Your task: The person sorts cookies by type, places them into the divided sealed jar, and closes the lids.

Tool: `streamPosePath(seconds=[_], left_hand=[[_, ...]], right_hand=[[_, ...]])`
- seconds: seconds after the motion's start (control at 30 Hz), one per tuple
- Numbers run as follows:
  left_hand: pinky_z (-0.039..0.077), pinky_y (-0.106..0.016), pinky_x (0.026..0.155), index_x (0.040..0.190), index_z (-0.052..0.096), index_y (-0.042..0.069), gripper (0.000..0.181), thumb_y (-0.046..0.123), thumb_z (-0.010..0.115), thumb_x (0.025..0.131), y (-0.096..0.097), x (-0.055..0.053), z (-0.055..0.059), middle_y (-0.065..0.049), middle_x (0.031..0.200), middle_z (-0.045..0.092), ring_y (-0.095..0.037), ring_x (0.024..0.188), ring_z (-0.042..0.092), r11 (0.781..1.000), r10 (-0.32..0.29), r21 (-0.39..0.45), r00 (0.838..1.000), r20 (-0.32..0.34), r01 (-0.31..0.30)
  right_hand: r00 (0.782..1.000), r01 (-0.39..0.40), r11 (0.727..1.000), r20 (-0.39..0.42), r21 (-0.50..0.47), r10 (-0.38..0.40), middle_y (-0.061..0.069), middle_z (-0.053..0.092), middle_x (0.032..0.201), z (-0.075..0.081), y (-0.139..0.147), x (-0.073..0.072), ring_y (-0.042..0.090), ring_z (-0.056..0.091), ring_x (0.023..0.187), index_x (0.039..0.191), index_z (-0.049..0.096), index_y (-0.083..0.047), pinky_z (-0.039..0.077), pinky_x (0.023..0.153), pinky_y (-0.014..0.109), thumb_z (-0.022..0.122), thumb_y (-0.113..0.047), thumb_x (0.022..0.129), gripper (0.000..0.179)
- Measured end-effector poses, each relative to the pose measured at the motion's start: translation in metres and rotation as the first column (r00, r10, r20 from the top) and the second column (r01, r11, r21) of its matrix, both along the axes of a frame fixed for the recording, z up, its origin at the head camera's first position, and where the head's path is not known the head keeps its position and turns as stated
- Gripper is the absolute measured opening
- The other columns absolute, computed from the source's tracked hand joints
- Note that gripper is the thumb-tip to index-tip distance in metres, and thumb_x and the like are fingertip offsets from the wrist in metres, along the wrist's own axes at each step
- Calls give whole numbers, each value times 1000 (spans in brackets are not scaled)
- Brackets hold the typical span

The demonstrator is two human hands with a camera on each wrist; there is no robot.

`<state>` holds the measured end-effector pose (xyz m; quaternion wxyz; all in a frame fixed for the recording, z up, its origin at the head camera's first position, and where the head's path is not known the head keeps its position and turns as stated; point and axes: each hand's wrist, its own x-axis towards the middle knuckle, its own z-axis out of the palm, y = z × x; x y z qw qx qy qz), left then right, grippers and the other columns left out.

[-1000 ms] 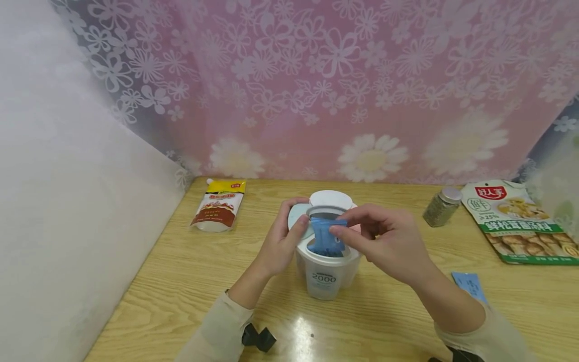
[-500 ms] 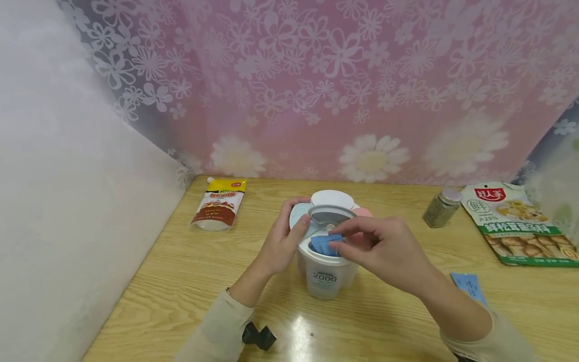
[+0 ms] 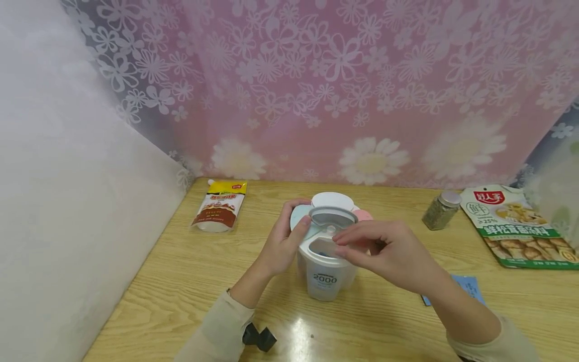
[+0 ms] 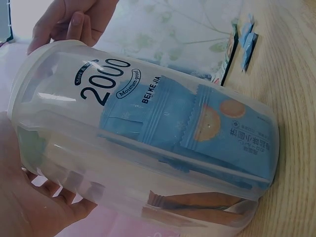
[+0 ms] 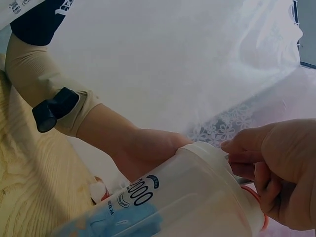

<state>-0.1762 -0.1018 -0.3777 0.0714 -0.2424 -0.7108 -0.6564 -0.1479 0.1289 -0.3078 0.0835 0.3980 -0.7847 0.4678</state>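
A clear, multi-compartment food storage container [image 3: 323, 281] with pastel flip lids stands on the table. My left hand [image 3: 282, 244] grips its left side, thumb on top by the teal lid. The front compartment's grey-edged lid [image 3: 333, 217] is raised. Over that opening is my right hand [image 3: 384, 254], thumb and fingers bent and slightly apart, with nothing visible between them. Blue biscuit packets [image 4: 222, 131] fill the lower part of the front compartment in the left wrist view. Brown packets [image 4: 197, 205] lie in a neighbouring compartment.
More blue packets [image 3: 468, 287] lie on the table by my right forearm. At the back right are a glass spice jar [image 3: 442, 210] and a mushroom seasoning bag [image 3: 520, 226]. A yellow and brown spouted pouch [image 3: 219, 206] lies at the back left.
The blue packet my right hand pinched above the opening has gone down into the front compartment, and the fingers have let it go. My left hand keeps its grip on the container.
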Motion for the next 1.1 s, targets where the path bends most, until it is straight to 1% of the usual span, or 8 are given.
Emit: streamPosePath(seconds=[0.07,0.2,0.27,0.4,0.7,0.8,0.93,1.1], left_hand=[[50,-28,95,137,41,8,36,25,46,106,0,0,0,-13,131,53,-17,114,55,1000,-1,-3,1000,3,1],[50,-28,96,138,40,8,35,23,46,106,-1,1,1,-13,131,53,-18,115,55,1000,-2,0,1000,10,2],[50,-28,96,138,40,8,35,22,45,106,-1,1,1,-14,131,53,-18,115,55,1000,-2,3,1000,8,2],[50,-28,96,138,40,6,36,23,46,106,-1,1,1,-14,131,53,-18,114,55,1000,2,4,1000,5,-2],[50,-28,95,139,39,4,38,23,45,107,-1,1,1,-15,130,53,-18,114,55,1000,-4,4,1000,10,4],[50,-28,95,139,38,3,39,24,45,107,-1,1,1,-15,130,53,-17,114,55,1000,-12,10,1000,9,12],[50,-28,94,139,38,1,41,25,45,107,0,1,1,-16,131,52,-17,113,55,1000,-20,19,1000,-1,20],[51,-28,94,139,38,3,39,23,45,106,0,1,1,-16,131,52,-17,112,55,1000,-15,21,1000,-3,15]], right_hand=[[998,-9,1000,57,-16,10,-5,71,76,-1,4,-1,8,32,47,101,78,-14,31,42,22,80,-2,81,23],[981,-10,999,192,-31,16,-3,71,75,-1,13,-4,11,28,43,103,76,-16,28,38,24,78,-2,83,25],[969,-26,998,246,-51,38,1,76,91,-1,19,-7,12,30,41,105,75,-15,29,36,24,77,-1,84,26],[940,-74,990,322,-118,109,0,75,100,-3,34,-13,16,34,42,108,73,-7,30,35,28,73,7,85,27],[909,-196,969,345,-147,236,0,72,116,-19,73,-20,17,37,45,120,66,-1,35,37,30,63,18,86,39],[897,-235,962,351,-140,270,-1,72,109,-25,86,-22,17,35,45,124,63,2,36,38,29,60,21,86,43],[880,-279,950,359,-142,312,1,70,111,-35,103,-27,17,36,46,127,61,5,37,38,30,57,24,85,46],[860,-337,927,345,-167,375,7,66,127,-52,122,-34,16,38,48,129,58,9,38,40,30,55,29,82,51]])
